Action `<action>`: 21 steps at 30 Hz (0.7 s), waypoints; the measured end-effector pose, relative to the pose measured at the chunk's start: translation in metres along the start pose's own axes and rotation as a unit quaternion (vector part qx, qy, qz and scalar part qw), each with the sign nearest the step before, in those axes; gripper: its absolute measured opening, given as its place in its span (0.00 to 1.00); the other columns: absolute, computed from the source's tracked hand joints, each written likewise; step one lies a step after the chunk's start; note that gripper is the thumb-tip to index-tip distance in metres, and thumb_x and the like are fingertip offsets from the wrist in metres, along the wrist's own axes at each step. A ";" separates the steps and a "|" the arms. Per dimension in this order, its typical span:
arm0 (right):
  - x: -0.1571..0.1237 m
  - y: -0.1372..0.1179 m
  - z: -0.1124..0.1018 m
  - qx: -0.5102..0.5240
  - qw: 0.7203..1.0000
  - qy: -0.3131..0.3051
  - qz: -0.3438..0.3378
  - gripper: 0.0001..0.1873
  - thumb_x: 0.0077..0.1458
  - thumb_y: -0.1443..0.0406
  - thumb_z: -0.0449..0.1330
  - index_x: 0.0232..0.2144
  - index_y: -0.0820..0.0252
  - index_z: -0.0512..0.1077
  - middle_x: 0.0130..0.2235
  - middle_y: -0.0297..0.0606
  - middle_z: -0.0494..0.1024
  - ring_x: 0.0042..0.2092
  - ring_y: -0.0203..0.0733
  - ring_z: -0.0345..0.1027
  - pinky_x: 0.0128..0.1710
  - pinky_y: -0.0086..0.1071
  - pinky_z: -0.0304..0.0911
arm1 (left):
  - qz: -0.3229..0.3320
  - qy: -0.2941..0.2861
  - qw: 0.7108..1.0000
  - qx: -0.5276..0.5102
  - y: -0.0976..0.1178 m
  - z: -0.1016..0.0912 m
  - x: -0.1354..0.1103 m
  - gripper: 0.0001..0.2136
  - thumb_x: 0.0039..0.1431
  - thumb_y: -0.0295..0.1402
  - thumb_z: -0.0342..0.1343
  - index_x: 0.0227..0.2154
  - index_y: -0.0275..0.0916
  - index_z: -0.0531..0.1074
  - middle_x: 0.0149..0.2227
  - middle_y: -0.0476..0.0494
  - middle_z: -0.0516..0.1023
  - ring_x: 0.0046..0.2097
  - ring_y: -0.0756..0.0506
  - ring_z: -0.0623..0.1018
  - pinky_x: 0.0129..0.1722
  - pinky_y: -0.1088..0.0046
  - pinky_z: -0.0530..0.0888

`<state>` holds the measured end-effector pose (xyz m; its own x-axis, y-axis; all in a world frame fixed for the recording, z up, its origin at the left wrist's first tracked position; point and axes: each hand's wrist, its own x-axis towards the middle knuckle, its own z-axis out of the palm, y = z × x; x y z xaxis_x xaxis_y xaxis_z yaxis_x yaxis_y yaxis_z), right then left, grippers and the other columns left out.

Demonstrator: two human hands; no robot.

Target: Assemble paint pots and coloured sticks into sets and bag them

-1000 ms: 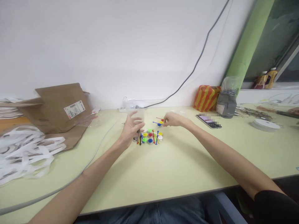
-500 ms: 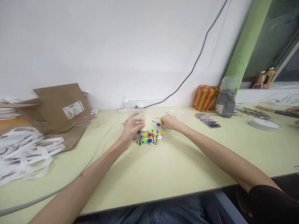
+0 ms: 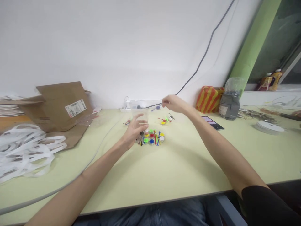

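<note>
My left hand [image 3: 135, 131] grips a clear plastic cup [image 3: 139, 110] from the side and holds it upright above the table. Below it lies a cluster of coloured plastic discs and thin sticks [image 3: 152, 137], partly hidden by my fingers. My right hand [image 3: 172, 104] is raised beside the cup's rim, pinching a small blue plastic stick piece [image 3: 156, 108]. Further small red, yellow and green pieces [image 3: 165, 120] lie on the table below my right hand.
The pale green table [image 3: 178, 163] holds a brown paper bag [image 3: 61, 106], white paper strips [image 3: 25, 153], a phone [image 3: 212, 122], a striped bag [image 3: 209, 99], a grey bagged package [image 3: 229, 106], a white tape roll [image 3: 266, 127] and a power strip [image 3: 124, 109].
My right hand has risen from the table toward the cup, and the blue piece has gone up with it. My left hand and the cup stay nearly still.
</note>
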<state>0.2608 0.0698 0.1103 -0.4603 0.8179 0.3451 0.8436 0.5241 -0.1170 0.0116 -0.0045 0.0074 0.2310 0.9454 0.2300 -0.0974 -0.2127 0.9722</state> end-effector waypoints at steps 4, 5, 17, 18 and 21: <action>-0.003 -0.020 -0.042 0.106 0.988 0.100 -0.060 0.13 0.62 0.65 0.54 0.36 0.65 0.79 0.26 0.37 0.75 0.28 0.34 0.63 0.31 0.29 0.56 | -0.006 -0.015 1.000 0.012 -0.001 -0.001 0.000 0.33 0.52 0.38 0.68 0.60 0.52 0.62 0.52 0.41 0.72 0.58 0.36 0.73 0.45 0.60 0.79; -0.005 -0.024 -0.048 0.120 0.985 0.105 -0.063 0.14 0.63 0.64 0.55 0.36 0.65 0.79 0.26 0.37 0.75 0.27 0.34 0.62 0.31 0.30 0.56 | -0.006 -0.017 1.000 0.013 0.000 -0.001 0.000 0.33 0.52 0.38 0.68 0.60 0.52 0.62 0.51 0.41 0.72 0.58 0.36 0.73 0.45 0.60 0.79; 0.013 0.015 0.024 0.052 0.965 -0.255 0.042 0.13 0.52 0.63 0.65 0.39 0.64 0.83 0.35 0.43 0.82 0.34 0.40 0.72 0.31 0.28 0.60 | -0.002 0.000 1.000 -0.004 0.006 0.000 -0.001 0.33 0.49 0.37 0.69 0.58 0.49 0.64 0.49 0.41 0.73 0.58 0.36 0.72 0.44 0.60 0.79; 0.015 0.018 0.033 0.059 0.962 -0.263 0.044 0.14 0.52 0.63 0.65 0.40 0.64 0.83 0.37 0.43 0.83 0.34 0.40 0.72 0.30 0.28 0.60 | -0.002 -0.002 1.000 -0.004 0.006 0.000 -0.002 0.34 0.49 0.37 0.69 0.58 0.49 0.64 0.49 0.41 0.73 0.58 0.36 0.72 0.44 0.60 0.79; 0.019 0.026 0.049 0.072 0.951 -0.294 0.055 0.15 0.51 0.63 0.66 0.41 0.62 0.82 0.37 0.43 0.83 0.34 0.39 0.73 0.30 0.28 0.60 | 0.000 -0.002 1.000 -0.006 0.007 0.000 -0.002 0.34 0.49 0.36 0.69 0.59 0.48 0.63 0.50 0.41 0.72 0.57 0.36 0.72 0.44 0.60 0.79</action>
<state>0.2603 0.1105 0.0680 -0.4825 0.8386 -0.2527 0.8683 0.4201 -0.2638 0.0107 -0.0076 0.0135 0.2353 0.9445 0.2293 -0.1079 -0.2091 0.9719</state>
